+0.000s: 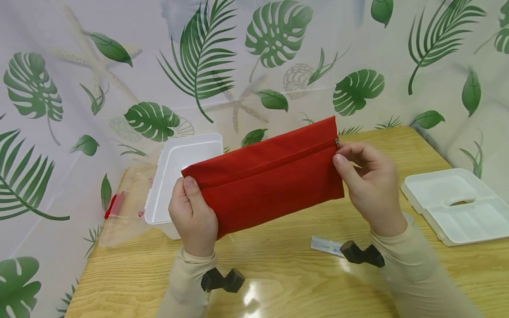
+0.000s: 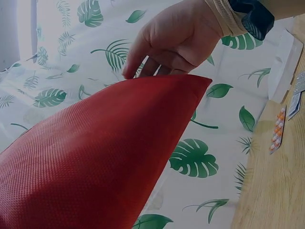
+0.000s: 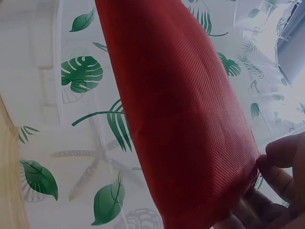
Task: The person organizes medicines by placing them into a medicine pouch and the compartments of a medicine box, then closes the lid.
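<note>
Pouch: one red zipped pouch is held up in the air above the wooden surface, tilted so its right end sits higher.
Left hand: the left hand grips the pouch's lower left corner, thumb curled over the front.
Right hand: the right hand pinches the zip pull at the pouch's upper right corner, fingers curled.
Room below pouch: bare surface lies under the pouch, reaching to the near edge.
Strip: one small white-and-blue packet lies flat on the surface, below the pouch's right end.
Tray: one white tray with a handle slot lies to the right of the pouch, well apart, near the surface's right edge.
Box: one white open box stands behind the pouch's left end, its clear lid with a red latch hanging out leftward over the surface's edge.
Backdrop: a leaf-print curtain closes in behind the pouch and on both sides.
</note>
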`<state>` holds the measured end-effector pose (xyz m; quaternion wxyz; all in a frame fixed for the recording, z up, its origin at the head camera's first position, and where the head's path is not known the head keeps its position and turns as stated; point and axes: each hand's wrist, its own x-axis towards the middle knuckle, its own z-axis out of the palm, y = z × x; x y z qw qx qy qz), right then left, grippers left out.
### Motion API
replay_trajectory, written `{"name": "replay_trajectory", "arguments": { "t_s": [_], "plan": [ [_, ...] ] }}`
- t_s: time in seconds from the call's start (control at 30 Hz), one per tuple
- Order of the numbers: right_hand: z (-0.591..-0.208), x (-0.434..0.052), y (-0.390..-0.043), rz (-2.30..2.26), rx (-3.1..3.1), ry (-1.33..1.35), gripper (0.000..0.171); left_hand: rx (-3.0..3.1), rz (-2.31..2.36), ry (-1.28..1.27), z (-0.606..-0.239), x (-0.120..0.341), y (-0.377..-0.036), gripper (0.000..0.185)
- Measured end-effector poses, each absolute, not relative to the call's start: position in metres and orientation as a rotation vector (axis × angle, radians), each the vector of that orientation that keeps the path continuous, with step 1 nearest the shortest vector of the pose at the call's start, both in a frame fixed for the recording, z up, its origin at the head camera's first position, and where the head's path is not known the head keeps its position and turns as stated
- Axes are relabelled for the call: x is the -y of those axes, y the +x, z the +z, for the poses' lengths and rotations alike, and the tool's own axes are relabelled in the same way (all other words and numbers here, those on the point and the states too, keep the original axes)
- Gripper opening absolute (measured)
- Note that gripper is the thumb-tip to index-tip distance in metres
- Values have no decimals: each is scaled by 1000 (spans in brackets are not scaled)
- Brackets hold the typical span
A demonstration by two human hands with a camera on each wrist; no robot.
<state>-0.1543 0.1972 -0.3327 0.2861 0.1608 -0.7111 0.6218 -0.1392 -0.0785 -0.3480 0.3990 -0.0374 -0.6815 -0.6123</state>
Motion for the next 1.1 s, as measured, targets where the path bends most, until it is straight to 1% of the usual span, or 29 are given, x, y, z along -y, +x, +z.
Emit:
{"name": "replay_trajectory", "arguments": {
  "t_s": [0.1, 0.23, 0.33, 0.4, 0.5, 0.57, 0.63, 0.7, 0.77, 0.87, 0.97, 1.03, 1.1],
  "plan": [
    [-333, -197, -155, 1738, 1870, 495, 15, 1720, -1540, -101, -348, 79, -139, 28],
    [-331, -198, -155, 1871, 1958, 517, 27, 1715, -1542, -105, -349, 81, -140, 28],
    [-330, -199, -156, 1912, 2130, 523, 28, 1718, -1568, -123, -349, 82, -140, 28],
    [-330, -200, -157, 1913, 2197, 505, 26, 1741, -1577, -157, -351, 83, -142, 28],
    [-331, -203, -161, 1940, 2117, 408, 20, 1809, -1556, -248, -354, 87, -146, 30],
    [-332, -208, -164, 1923, 2059, 327, 15, 1907, -1450, -266, -357, 91, -151, 30],
    [-333, -216, -168, 1914, 1996, 261, 13, 2059, -1283, -231, -362, 96, -156, 29],
    [-334, -224, -172, 1876, 1974, 183, 12, 2268, -1068, -142, -368, 99, -161, 30],
    [-335, -234, -177, 1864, 1936, 80, 10, 2493, -878, -76, -376, 99, -164, 36],
    [-336, -248, -183, 1828, 1887, -89, 9, 2779, -649, -58, -387, 97, -167, 45],
    [-337, -260, -188, 1801, 1840, -210, 8, 2897, -496, -82, -394, 95, -169, 37],
    [-337, -267, -191, 1809, 1807, -243, 8, 2912, -419, -96, -395, 93, -168, 30],
    [-339, -272, -194, 1831, 1762, -255, 8, 2909, -381, -107, -395, 92, -167, 27]
  ]
}}
